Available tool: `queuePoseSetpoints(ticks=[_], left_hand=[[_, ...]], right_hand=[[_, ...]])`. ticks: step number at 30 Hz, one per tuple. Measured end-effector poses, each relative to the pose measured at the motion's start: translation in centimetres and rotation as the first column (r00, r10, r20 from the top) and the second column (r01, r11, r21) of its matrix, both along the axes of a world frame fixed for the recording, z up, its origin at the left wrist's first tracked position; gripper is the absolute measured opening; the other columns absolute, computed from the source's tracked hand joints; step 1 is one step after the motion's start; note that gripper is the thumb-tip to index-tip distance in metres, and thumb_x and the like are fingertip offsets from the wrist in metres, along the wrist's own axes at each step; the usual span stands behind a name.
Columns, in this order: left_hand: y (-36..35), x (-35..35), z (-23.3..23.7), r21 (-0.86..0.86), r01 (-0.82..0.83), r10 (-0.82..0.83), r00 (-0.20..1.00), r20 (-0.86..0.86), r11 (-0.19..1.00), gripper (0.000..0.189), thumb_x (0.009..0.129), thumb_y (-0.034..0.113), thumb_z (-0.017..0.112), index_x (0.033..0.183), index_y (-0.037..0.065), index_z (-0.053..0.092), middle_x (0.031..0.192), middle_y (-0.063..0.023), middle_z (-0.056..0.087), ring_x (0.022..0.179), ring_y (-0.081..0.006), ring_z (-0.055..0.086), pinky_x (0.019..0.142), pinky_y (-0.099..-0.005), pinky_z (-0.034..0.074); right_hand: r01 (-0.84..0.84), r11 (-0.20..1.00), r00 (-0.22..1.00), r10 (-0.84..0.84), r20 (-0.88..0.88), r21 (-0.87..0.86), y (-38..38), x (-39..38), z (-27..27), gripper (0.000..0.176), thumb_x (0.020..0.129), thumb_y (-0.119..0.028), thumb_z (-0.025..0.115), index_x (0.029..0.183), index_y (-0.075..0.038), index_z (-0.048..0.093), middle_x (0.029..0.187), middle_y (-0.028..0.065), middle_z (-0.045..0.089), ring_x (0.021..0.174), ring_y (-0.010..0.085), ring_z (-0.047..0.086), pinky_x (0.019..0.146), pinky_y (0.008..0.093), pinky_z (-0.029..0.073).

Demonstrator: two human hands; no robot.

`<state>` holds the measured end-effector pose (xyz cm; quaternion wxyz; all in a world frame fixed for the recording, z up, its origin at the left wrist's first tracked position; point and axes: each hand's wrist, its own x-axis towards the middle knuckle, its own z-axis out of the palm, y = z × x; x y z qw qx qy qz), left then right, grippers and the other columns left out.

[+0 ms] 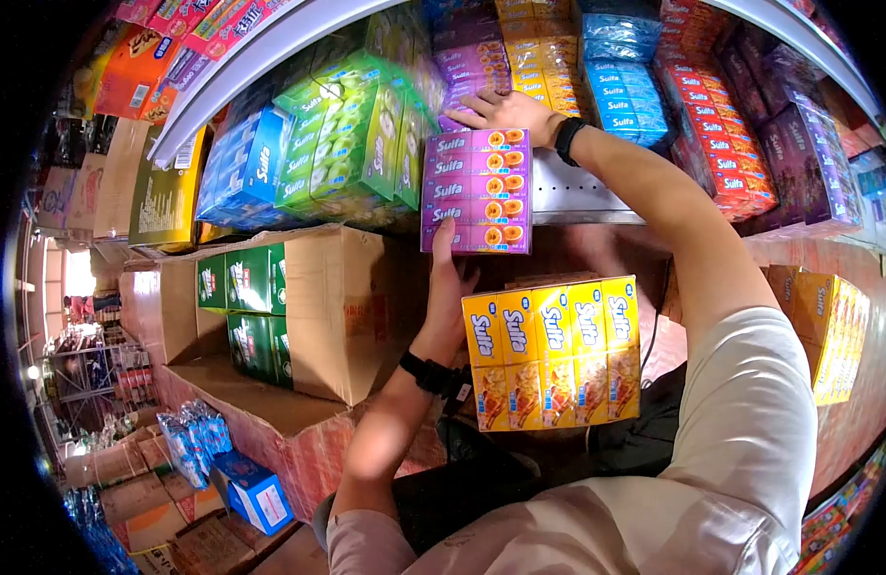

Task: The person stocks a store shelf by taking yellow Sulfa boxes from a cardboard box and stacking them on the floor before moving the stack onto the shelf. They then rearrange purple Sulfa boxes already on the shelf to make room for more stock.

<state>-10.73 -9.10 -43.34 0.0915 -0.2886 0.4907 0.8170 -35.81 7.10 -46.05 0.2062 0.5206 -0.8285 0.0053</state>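
Note:
A shrink-wrapped purple pack of Suifa boxes [477, 192] stands at the shelf front, orange fruit printed on it. My left hand [446, 273] grips its lower left part, thumb on the front face and the other fingers mostly hidden. My right hand [501, 111] lies with fingers spread at the pack's far top end, beside the purple boxes on the shelf [472, 67]. Whether its palm presses on the held pack cannot be made out. Nearer my body is a yellow pack of Suifa boxes [553, 355]; what supports it is hidden.
Green packs [352, 144] and a blue pack [246, 168] stand left on the shelf. Yellow [544, 72], blue [630, 101] and red-orange stacks [726, 144] stand right. An open carton [342, 316] holds green boxes. Another yellow pack [836, 331] sits far right.

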Motion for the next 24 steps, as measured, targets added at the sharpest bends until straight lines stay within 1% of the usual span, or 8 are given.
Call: queuePoseSetpoints(ticks=[3, 6, 9, 10, 13, 17, 20, 24], left_hand=[[0.6, -0.1, 1.4, -0.02, -0.018, 0.018, 1.0, 0.016, 1.0, 0.07, 0.083, 0.061, 0.061, 0.133, 0.016, 0.043, 0.132, -0.0046, 0.049, 0.122, -0.0233, 0.043, 0.106, -0.0403, 0.027], [0.9, 0.0, 2.1, -0.007, -0.012, 0.012, 1.0, 0.02, 1.0, 0.07, 0.083, 0.061, 0.061, 0.134, 0.016, 0.043, 0.131, -0.0044, 0.049, 0.121, -0.0229, 0.043, 0.106, -0.0399, 0.028], [0.6, -0.2, 2.0, -0.015, 0.002, -0.002, 1.0, 0.031, 1.0, 0.07, 0.083, 0.06, 0.06, 0.134, 0.016, 0.043, 0.132, -0.004, 0.049, 0.12, -0.0225, 0.043, 0.105, -0.0395, 0.028], [0.6, -0.3, 1.8, -0.012, 0.005, -0.004, 1.0, 0.031, 1.0, 0.07, 0.083, 0.061, 0.061, 0.134, 0.016, 0.042, 0.132, -0.0039, 0.048, 0.12, -0.0224, 0.042, 0.105, -0.0394, 0.027], [0.4, 0.0, 1.0, 0.004, 0.003, -0.003, 1.0, -0.001, 1.0, 0.071, 0.082, 0.061, 0.061, 0.134, 0.017, 0.042, 0.133, -0.0034, 0.048, 0.121, -0.0223, 0.042, 0.106, -0.0398, 0.027], [0.7, -0.1, 1.6, -0.049, -0.009, 0.009, 1.0, 0.01, 0.999, 0.073, 0.082, 0.062, 0.061, 0.135, 0.016, 0.042, 0.132, -0.0031, 0.048, 0.119, -0.0223, 0.044, 0.106, -0.0413, 0.028], [0.7, -0.1, 1.2, -0.058, -0.022, 0.025, 0.999, 0.041, 0.998, 0.072, 0.082, 0.062, 0.06, 0.134, 0.016, 0.043, 0.131, -0.0035, 0.05, 0.118, -0.0227, 0.046, 0.105, -0.042, 0.03], [0.3, -0.2, 0.0, -0.037, -0.023, 0.024, 0.999, 0.021, 0.999, 0.07, 0.082, 0.062, 0.06, 0.132, 0.016, 0.045, 0.129, -0.0035, 0.052, 0.12, -0.0224, 0.046, 0.105, -0.0417, 0.03]], right_hand=[[0.001, 1.0, 0.999, -0.001, 0.042, 0.015, 0.1, 0.2, 0.1, 0.07, 0.086, -0.028, 0.056, 0.149, -0.014, 0.029, 0.129, 0.0165, 0.054, 0.117, 0.033, 0.056, 0.086, 0.038, 0.056], [-0.14, 0.979, 0.989, 0.132, -0.064, -0.147, 0.5, 0.3, -1.0, 0.065, 0.088, -0.027, 0.052, 0.148, -0.013, 0.031, 0.134, 0.0172, 0.051, 0.107, 0.0331, 0.06, 0.083, 0.0407, 0.055], [-0.082, 0.991, 0.995, 0.088, 0.057, -0.103, 0.8, 0.9, -1.4, 0.064, 0.089, -0.027, 0.05, 0.149, -0.013, 0.029, 0.142, 0.0179, 0.045, 0.112, 0.033, 0.059, 0.085, 0.0414, 0.055], [-0.088, 0.99, 0.996, 0.091, 0.024, -0.107, 0.8, 0.7, -1.3, 0.064, 0.09, -0.026, 0.048, 0.149, -0.013, 0.029, 0.143, 0.0173, 0.045, 0.112, 0.0321, 0.059, 0.085, 0.0417, 0.055], [-0.068, 0.997, 0.99, 0.072, 0.119, -0.034, 1.0, 0.4, -0.3, 0.067, 0.089, -0.029, 0.053, 0.15, -0.014, 0.029, 0.141, 0.0165, 0.048, 0.119, 0.0338, 0.057, 0.09, 0.039, 0.054], [-0.088, 0.992, 0.995, 0.092, 0.036, -0.092, 0.9, 0.3, -0.7, 0.066, 0.089, -0.027, 0.052, 0.149, -0.014, 0.03, 0.139, 0.0155, 0.05, 0.116, 0.0338, 0.059, 0.088, 0.0395, 0.055], [-0.143, 0.983, 0.986, 0.151, 0.066, -0.118, 1.3, 0.8, -0.8, 0.065, 0.088, -0.026, 0.053, 0.148, -0.013, 0.032, 0.139, 0.0152, 0.051, 0.115, 0.0332, 0.059, 0.087, 0.0386, 0.056], [-0.151, 0.987, 0.985, 0.155, 0.077, -0.059, 1.3, 0.4, 0.0, 0.062, 0.088, -0.026, 0.053, 0.146, -0.01, 0.035, 0.137, 0.0156, 0.052, 0.11, 0.0308, 0.063, 0.083, 0.0369, 0.057]])
